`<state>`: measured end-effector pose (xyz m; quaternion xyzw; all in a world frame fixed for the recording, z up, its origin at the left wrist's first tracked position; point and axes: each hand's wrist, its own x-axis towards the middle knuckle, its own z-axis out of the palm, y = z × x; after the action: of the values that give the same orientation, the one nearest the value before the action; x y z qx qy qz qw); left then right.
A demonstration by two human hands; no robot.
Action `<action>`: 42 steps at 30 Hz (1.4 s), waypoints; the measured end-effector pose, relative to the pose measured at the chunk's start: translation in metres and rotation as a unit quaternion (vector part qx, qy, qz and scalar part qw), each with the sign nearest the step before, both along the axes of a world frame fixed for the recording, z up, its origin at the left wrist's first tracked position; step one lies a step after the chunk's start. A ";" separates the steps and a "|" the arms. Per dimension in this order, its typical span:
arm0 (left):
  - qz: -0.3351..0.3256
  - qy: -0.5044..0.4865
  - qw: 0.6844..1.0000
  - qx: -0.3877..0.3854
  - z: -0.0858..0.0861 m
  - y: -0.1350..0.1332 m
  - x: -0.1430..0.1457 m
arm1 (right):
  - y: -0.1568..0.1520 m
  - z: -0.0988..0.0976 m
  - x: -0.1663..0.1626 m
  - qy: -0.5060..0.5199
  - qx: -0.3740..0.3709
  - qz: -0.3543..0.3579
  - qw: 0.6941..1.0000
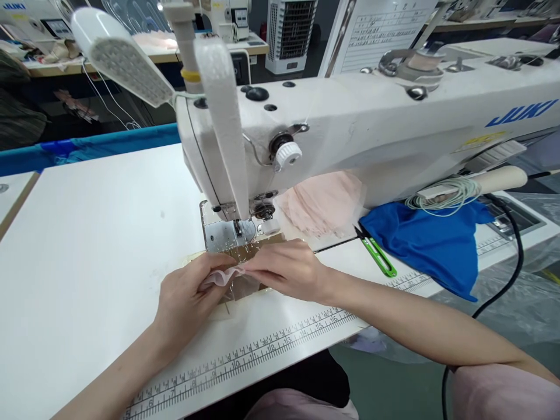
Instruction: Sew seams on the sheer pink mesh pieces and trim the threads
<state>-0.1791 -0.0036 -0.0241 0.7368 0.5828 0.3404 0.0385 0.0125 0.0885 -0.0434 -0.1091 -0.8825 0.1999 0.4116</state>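
Note:
My left hand [186,300] and my right hand [286,268] meet just in front of the presser foot [238,227] of a white JUKI sewing machine [371,128]. Both hands pinch a small piece of pale pink sheer fabric [223,276], fingers closed on it. The fabric lies over a brown patch [245,254] on the table, a little short of the needle plate [219,233]. A white strip of tape [223,116] hangs down the front of the machine head toward the foot.
A stack of pink lace pieces [321,204] sits under the machine arm. Green thread snips [378,255] lie beside a blue cloth [431,242]. A black cable [511,256] drops off the right edge. A ruler strip [262,347] runs along the white table's [87,245] front edge. A lamp [122,58] hangs upper left.

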 end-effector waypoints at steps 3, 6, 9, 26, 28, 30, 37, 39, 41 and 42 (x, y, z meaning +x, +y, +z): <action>-0.002 0.013 1.000 0.005 0.000 -0.002 0.001 | 0.001 0.002 0.004 -0.049 0.079 0.009 0.996; -0.018 0.008 1.000 0.009 0.003 -0.003 0.003 | 0.001 0.009 0.007 -0.065 0.146 0.034 0.987; -0.052 -0.017 0.998 0.009 0.006 -0.002 0.005 | -0.001 0.014 0.008 -0.052 0.216 0.034 0.975; -0.059 -0.124 0.979 -0.152 0.013 0.000 0.010 | -0.003 0.015 0.007 0.008 0.225 -0.008 0.974; -0.013 -0.075 0.980 -0.185 0.007 0.001 0.010 | -0.002 0.012 0.003 -0.048 0.042 -0.006 0.998; 0.034 0.008 0.982 -0.184 0.000 0.002 0.010 | 0.000 0.009 -0.001 -0.095 -0.078 -0.003 0.992; 0.097 0.153 0.982 -0.046 -0.011 0.007 0.008 | 0.010 0.006 -0.012 -0.188 -0.155 -0.112 0.963; 0.090 0.185 0.978 0.026 -0.010 0.006 0.009 | 0.011 0.007 -0.014 -0.213 -0.152 -0.136 0.956; 0.071 0.224 0.969 0.079 -0.010 0.004 0.010 | 0.012 0.007 -0.016 -0.230 -0.150 -0.147 0.950; 0.058 0.245 0.963 0.097 -0.010 0.003 0.011 | 0.012 0.007 -0.017 -0.235 -0.151 -0.150 0.948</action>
<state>-0.1681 -0.0005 -0.0340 0.7631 0.5800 0.2060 -0.1973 -0.0043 0.1002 -0.0368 -0.3451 -0.8870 0.2354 0.1967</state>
